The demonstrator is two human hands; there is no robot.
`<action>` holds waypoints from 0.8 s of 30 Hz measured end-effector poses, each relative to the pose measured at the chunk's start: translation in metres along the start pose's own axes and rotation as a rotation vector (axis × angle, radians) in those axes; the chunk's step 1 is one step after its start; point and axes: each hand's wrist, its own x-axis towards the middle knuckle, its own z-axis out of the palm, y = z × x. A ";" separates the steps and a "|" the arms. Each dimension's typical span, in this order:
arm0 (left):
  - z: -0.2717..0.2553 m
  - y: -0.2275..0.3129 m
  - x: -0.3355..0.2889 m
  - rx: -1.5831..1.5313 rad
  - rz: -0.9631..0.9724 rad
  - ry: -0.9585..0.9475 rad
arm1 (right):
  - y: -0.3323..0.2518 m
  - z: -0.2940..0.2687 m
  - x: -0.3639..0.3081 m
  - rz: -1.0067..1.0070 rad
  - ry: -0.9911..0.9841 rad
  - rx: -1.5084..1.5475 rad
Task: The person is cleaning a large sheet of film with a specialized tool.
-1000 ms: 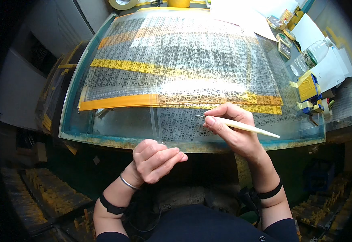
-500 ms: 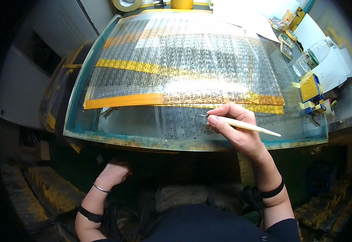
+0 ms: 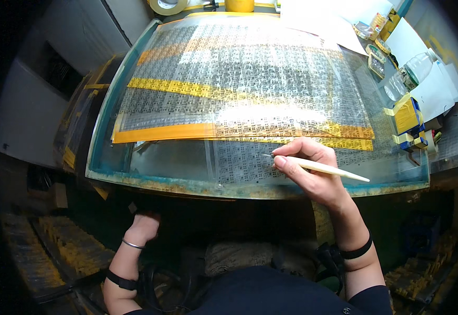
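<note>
My right hand [image 3: 315, 170] is closed in a pen grip around a slim cream-handled tool [image 3: 349, 174] with a fine, pale tip. The tip points left, over a clear film [image 3: 234, 160] covered with small dark printed marks; whether it touches is too small to tell. Under and beyond the hand lie more patterned transparent sheets [image 3: 250, 68], crossed by orange and yellow strips [image 3: 166, 132] and partly washed out by glare. My left hand [image 3: 146, 224] hangs below the table's front edge, away from the sheets, its fingers hidden in shadow.
The glass-topped table has a worn teal frame [image 3: 187, 186]. To the right stand a blue-and-yellow taped holder [image 3: 410, 123], a clear plastic bottle [image 3: 417, 68] and white papers [image 3: 439, 97]. A tape roll [image 3: 167, 5] and a yellow container [image 3: 239, 5] sit at the far edge.
My left hand has shifted slightly and its fingers have gone deeper into shadow. The right hand keeps its grip, and the whole view has shifted slightly.
</note>
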 end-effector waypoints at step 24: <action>-0.046 0.019 -0.006 -0.092 0.005 0.071 | -0.005 0.000 -0.001 -0.024 -0.006 -0.056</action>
